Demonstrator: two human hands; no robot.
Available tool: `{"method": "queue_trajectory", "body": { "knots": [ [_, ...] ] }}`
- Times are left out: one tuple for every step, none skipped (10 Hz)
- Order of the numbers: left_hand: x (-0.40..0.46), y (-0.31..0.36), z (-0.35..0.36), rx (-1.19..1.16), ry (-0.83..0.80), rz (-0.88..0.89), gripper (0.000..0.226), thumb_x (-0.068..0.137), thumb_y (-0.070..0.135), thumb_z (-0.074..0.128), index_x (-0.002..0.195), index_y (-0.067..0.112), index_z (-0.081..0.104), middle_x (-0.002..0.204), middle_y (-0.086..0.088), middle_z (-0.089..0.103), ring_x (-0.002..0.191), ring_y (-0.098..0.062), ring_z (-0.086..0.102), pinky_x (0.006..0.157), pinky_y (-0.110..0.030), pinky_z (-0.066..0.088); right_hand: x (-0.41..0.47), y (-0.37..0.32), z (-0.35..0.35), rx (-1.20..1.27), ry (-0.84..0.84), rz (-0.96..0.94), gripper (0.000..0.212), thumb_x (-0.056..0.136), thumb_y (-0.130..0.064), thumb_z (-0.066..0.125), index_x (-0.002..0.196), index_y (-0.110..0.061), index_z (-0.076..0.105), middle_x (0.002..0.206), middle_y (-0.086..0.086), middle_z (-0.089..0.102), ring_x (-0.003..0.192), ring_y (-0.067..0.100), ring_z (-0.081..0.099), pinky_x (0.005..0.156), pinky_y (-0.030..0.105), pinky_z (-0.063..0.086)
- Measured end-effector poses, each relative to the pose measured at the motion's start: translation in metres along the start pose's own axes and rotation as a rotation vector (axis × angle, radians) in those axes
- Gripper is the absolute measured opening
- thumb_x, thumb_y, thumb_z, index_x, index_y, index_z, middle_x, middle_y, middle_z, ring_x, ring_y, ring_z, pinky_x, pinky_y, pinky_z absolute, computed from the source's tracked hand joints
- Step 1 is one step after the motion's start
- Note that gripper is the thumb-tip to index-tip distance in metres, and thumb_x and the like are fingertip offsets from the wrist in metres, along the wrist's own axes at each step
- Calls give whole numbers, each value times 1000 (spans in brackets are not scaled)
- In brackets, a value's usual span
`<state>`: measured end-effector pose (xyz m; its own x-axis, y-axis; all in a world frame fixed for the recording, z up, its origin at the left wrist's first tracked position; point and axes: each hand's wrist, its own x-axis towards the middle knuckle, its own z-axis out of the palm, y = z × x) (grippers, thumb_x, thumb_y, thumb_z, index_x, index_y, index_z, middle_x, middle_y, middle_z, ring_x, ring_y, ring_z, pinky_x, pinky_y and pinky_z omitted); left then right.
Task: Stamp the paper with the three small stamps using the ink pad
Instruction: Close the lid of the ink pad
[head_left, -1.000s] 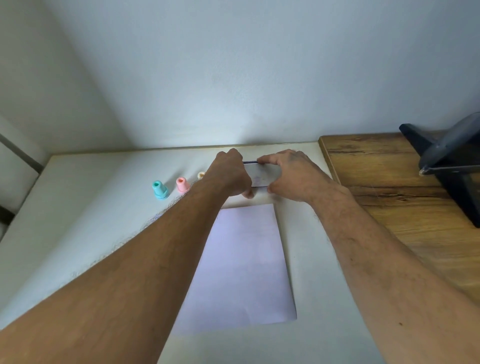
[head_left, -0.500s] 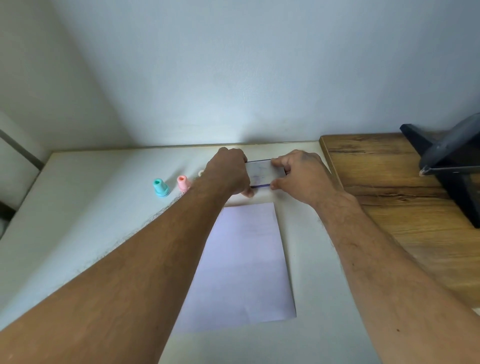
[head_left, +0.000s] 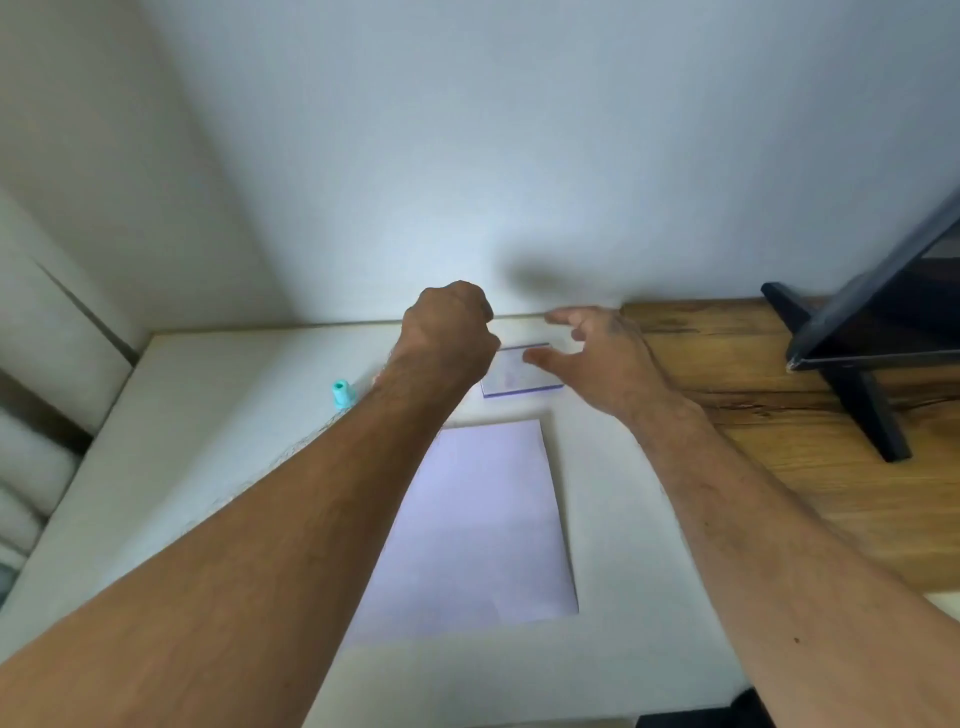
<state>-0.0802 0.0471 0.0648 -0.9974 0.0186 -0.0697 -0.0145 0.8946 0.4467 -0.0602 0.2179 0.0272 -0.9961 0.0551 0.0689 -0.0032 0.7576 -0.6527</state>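
A white paper sheet (head_left: 478, 519) lies flat on the white table (head_left: 218, 415). Just beyond its far edge lies the ink pad (head_left: 522, 379), a small pale rectangle with a purple edge. My left hand (head_left: 447, 338) is a closed fist raised over the pad's left side, and nothing shows in it. My right hand (head_left: 597, 358) hovers over the pad's right side with fingers spread and holds nothing. A teal stamp (head_left: 341, 393) stands upright to the left. My left forearm hides the other two stamps.
A wooden desk surface (head_left: 779, 415) adjoins the table on the right, with a black stand (head_left: 852, 384) holding a tilted dark panel. A pale wall rises right behind the table. The table's left edge runs beside a light wall.
Both hands have let go of the ink pad, which now lies flat on the table. My left hand rose into a fist, and my right hand opened and lifted away.
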Motion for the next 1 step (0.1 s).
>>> {"method": "queue_trajectory", "body": {
  "knots": [
    [-21,-5,-30,65,96,58,33,98,31,53,126,14,57,125,-7,60,116,-27,56,91,-34,45,-15,-30,-14,-88,-111,-70,66,80,-50,73,135,-17,56,141,1,56,130,16,50,104,22,33]
  ]
}}
